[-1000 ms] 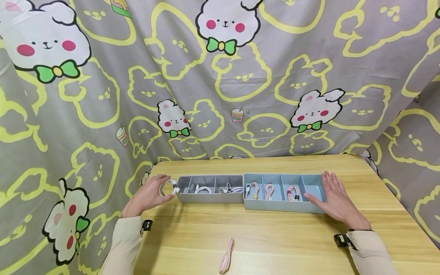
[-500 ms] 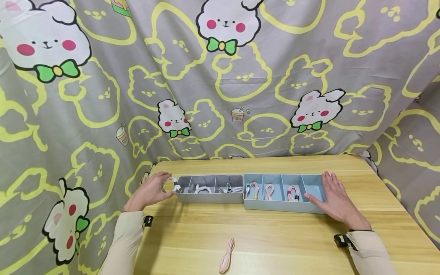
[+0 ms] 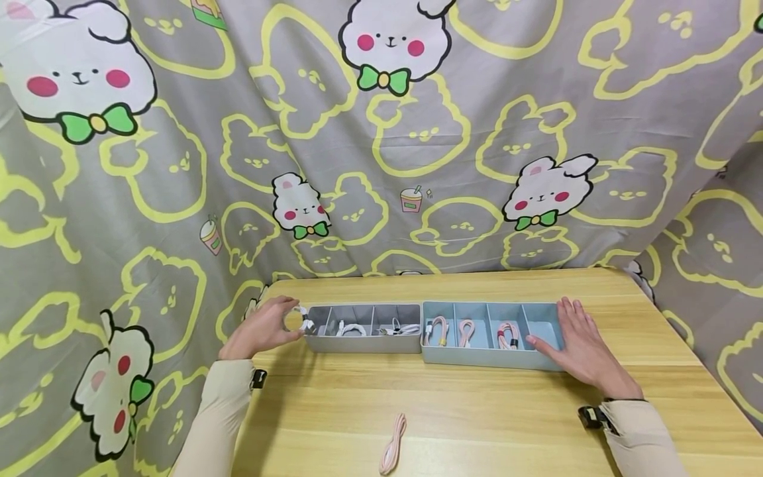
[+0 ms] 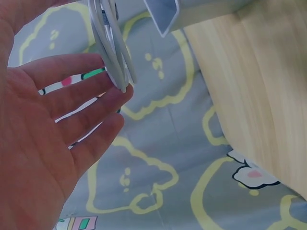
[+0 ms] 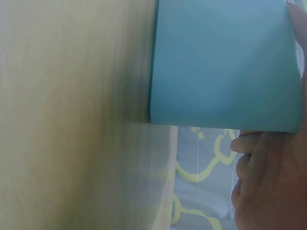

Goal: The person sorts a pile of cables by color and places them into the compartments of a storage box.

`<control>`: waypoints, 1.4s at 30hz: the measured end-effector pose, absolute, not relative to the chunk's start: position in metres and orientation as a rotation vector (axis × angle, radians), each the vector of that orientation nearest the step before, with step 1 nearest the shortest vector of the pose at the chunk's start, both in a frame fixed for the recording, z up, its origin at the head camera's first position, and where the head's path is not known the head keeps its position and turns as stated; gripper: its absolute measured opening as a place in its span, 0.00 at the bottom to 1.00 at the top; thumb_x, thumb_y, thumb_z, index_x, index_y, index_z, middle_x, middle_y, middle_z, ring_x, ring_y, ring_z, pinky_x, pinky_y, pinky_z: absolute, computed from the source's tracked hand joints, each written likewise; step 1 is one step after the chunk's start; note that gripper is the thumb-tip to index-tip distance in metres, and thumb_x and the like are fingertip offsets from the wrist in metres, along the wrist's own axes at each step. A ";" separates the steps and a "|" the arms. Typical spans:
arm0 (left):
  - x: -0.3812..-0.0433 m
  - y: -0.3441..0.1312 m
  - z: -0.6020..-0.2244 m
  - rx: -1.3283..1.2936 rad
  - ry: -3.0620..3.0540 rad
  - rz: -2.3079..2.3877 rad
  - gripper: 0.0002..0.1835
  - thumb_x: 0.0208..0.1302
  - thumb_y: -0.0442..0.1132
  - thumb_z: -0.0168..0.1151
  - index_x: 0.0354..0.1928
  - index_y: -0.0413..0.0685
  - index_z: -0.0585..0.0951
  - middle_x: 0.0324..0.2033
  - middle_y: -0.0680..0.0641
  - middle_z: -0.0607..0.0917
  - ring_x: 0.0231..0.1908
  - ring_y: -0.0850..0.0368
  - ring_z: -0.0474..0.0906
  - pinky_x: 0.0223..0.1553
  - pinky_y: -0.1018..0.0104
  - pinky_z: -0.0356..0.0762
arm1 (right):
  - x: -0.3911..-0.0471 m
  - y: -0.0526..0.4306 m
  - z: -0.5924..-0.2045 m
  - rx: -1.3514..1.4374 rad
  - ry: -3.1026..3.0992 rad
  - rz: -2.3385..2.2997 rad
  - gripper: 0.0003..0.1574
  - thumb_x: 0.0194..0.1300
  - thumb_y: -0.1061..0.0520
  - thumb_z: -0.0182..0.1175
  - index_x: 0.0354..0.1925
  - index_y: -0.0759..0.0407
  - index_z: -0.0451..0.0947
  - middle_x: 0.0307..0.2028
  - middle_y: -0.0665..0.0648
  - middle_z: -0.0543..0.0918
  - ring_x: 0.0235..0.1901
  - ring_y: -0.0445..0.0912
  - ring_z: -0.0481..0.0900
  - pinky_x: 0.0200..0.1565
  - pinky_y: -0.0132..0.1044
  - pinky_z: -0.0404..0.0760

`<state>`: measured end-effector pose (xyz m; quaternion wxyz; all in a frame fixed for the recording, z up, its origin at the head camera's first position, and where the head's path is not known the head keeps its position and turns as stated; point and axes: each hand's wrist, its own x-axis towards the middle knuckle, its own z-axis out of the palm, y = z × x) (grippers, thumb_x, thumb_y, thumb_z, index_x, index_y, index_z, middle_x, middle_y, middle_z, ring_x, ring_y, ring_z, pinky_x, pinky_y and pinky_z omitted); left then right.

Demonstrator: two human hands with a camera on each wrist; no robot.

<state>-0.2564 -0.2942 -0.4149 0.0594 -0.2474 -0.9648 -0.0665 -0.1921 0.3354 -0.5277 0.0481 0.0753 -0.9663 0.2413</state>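
Note:
In the head view my left hand (image 3: 262,329) pinches a coiled white cable (image 3: 307,323) between thumb and fingers, at the left end of the grey divided box (image 3: 363,344). The left wrist view shows the loops of the white cable (image 4: 111,48) hanging by the fingertips, near a corner of the box. My right hand (image 3: 587,348) rests on the right end of the light blue divided box (image 3: 495,358), fingers straight and thumb over the front rim. White coiled cables lie inside the grey box; pink coiled cables occupy three compartments of the blue one.
Both boxes stand end to end on a wooden table (image 3: 507,411). A bundled pink cable (image 3: 393,445) lies near the front. Behind and beside the table hangs a grey patterned curtain (image 3: 369,146).
My left hand has shifted slightly right with the white cable, bringing its end over the grey box's left compartment. The right hand stays on the blue box.

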 end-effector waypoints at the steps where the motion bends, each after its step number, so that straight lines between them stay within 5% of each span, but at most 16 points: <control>1: -0.257 -0.294 -0.415 -0.744 -2.928 -0.200 0.38 0.57 0.49 0.74 0.63 0.27 0.78 0.61 0.29 0.81 0.62 0.31 0.78 0.64 0.38 0.76 | -0.192 0.335 -0.528 0.229 -2.946 0.736 0.70 0.72 0.29 0.54 0.79 0.75 0.31 0.80 0.78 0.33 0.80 0.70 0.24 0.79 0.67 0.28; 42: -0.275 -0.279 -0.421 -0.702 -2.978 -0.092 0.36 0.55 0.52 0.76 0.62 0.37 0.82 0.60 0.33 0.84 0.60 0.34 0.81 0.60 0.40 0.80 | -0.193 0.336 -0.527 0.223 -2.930 0.759 0.69 0.72 0.30 0.55 0.79 0.77 0.34 0.79 0.79 0.36 0.80 0.70 0.26 0.78 0.69 0.31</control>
